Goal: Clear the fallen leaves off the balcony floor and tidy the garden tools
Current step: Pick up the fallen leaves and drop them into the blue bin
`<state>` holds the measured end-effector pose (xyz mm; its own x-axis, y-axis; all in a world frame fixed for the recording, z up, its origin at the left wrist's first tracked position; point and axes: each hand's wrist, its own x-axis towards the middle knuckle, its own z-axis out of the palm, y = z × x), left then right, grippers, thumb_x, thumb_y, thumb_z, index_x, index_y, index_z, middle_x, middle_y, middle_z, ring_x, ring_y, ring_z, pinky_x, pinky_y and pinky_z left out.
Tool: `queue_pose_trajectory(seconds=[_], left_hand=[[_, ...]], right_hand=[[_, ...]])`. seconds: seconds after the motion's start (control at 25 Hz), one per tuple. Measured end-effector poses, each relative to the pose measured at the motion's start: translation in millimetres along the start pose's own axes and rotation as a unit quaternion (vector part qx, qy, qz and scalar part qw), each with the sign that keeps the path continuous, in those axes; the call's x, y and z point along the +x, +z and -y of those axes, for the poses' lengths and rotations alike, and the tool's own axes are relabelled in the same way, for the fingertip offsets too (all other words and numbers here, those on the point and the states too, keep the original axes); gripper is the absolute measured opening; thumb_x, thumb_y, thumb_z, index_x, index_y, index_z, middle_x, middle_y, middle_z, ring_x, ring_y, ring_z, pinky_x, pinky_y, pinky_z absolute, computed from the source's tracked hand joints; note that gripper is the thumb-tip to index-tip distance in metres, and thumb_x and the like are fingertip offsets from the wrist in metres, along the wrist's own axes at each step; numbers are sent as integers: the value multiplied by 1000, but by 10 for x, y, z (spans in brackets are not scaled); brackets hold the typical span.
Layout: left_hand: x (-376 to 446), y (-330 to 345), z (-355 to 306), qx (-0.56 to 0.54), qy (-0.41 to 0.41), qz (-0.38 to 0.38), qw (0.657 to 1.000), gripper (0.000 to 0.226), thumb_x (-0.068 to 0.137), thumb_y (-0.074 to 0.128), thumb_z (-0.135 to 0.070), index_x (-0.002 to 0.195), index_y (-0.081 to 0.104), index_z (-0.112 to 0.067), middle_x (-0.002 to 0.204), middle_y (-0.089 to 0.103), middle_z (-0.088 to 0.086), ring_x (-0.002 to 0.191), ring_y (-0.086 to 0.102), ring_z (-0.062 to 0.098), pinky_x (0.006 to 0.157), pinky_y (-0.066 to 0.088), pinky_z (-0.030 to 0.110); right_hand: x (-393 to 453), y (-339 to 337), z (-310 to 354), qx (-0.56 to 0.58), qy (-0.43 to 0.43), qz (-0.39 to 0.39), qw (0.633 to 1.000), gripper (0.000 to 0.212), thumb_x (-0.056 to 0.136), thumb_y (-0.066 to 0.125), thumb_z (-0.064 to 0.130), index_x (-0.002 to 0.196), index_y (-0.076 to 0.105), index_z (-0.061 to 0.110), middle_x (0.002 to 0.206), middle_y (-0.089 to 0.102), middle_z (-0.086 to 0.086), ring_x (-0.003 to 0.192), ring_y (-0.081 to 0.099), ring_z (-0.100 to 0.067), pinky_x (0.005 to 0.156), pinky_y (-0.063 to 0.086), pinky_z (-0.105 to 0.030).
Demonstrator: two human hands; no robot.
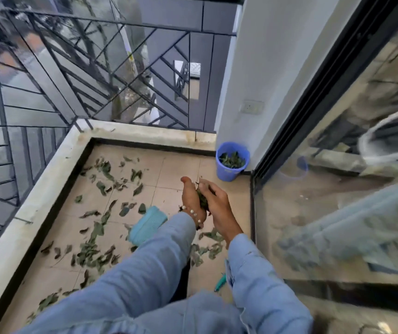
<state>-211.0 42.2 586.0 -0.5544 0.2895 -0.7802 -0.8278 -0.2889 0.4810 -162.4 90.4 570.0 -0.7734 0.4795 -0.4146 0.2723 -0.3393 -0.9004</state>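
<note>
My left hand (191,200) and my right hand (217,203) are cupped together above the tiled floor (169,165), holding a clump of green leaves (202,200) between the palms. A blue bucket (227,172) with leaves in it stands in the far right corner, a short way beyond my hands. Many fallen leaves (101,184) lie scattered over the left and middle of the floor. A light blue cloth-like object (147,225) lies on the tiles just left of my left wrist. A green tool handle (220,282) shows between my sleeves.
A low concrete curb (48,169) with a black metal railing (77,75) bounds the balcony at left and back. A glass sliding door (337,189) with a black frame runs along the right. A white pillar (265,80) with a wall socket (252,107) stands behind the bucket.
</note>
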Motion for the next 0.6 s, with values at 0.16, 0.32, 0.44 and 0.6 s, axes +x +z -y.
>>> queue_pose_trajectory(seconds=[0.16,0.32,0.44,0.6], left_hand=[[783,480,-418,42,-44,20,998,64,91,26,-69,88,58,-15,96,62,11,93,59,25,80,44,34],[1641,1060,-981,50,-43,28,997,43,101,23,-52,106,53,-21,107,58,4,85,54,15,79,40,35],[2228,1539,-1449,38,-73,52,995,60,99,25,-59,138,43,-17,119,59,10,92,58,24,70,44,35],[2905,2032,-1712,141,-106,33,984,50,101,33,-50,122,56,-11,101,63,4,87,58,17,74,48,32]], right_hand=[[963,-46,217,4,46,9,999,29,85,72,26,110,64,13,105,70,-7,99,66,-18,83,56,-29],[2120,-135,543,32,79,-4,996,23,81,71,5,103,64,9,91,68,-13,82,64,-25,67,54,-34],[2901,-199,843,26,98,-27,994,20,80,69,0,98,65,9,82,68,-10,69,61,-20,55,48,-26],[3706,-437,986,54,134,-102,984,19,82,70,4,99,67,13,83,70,-8,68,64,-16,56,48,-26]])
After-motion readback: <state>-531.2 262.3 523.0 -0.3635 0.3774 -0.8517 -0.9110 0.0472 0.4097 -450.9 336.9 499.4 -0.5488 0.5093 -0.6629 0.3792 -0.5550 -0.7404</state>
